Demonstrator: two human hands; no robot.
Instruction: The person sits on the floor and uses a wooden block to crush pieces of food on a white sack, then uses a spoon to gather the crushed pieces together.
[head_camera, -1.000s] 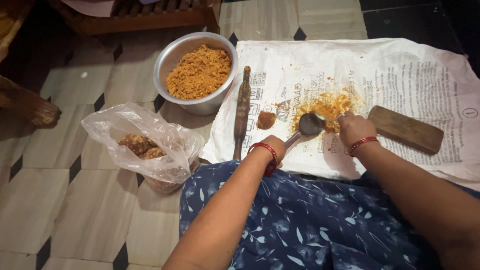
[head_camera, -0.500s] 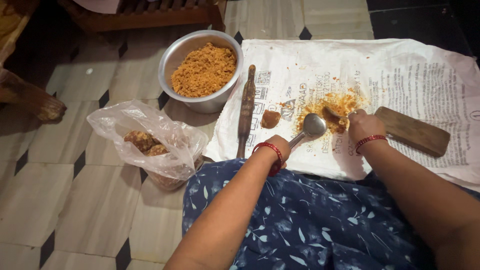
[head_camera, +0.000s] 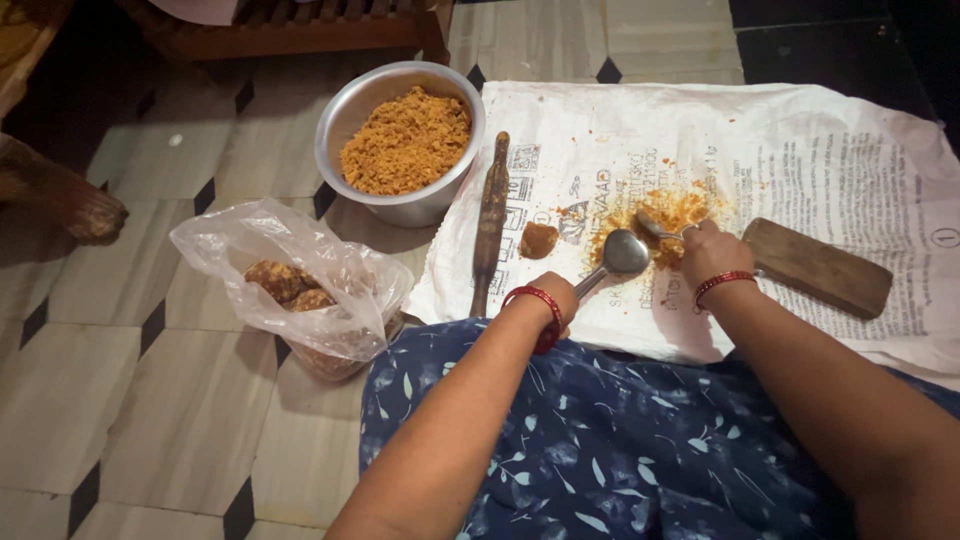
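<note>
My left hand (head_camera: 551, 297) grips the handle of a metal spoon (head_camera: 622, 254) whose bowl rests beside a small heap of orange-brown crumbs (head_camera: 668, 214) on a white printed sack (head_camera: 820, 170). My right hand (head_camera: 712, 252) holds a second, smaller metal spoon (head_camera: 655, 226) with its tip in the crumbs. Both wrists wear red bangles. A brown lump (head_camera: 538, 240) lies on the sack just left of the heap.
A steel bowl (head_camera: 343, 120) full of the same crumbs stands at the sack's far left corner. A wooden stick (head_camera: 490, 220) lies along the sack's left edge, a flat wooden block (head_camera: 816, 266) to the right. A clear plastic bag (head_camera: 290, 280) holds brown lumps on the tiled floor.
My right hand has shifted slightly and now works the smaller spoon into the crumbs. The left hand's spoon stays beside the heap. The view has drifted a little.
</note>
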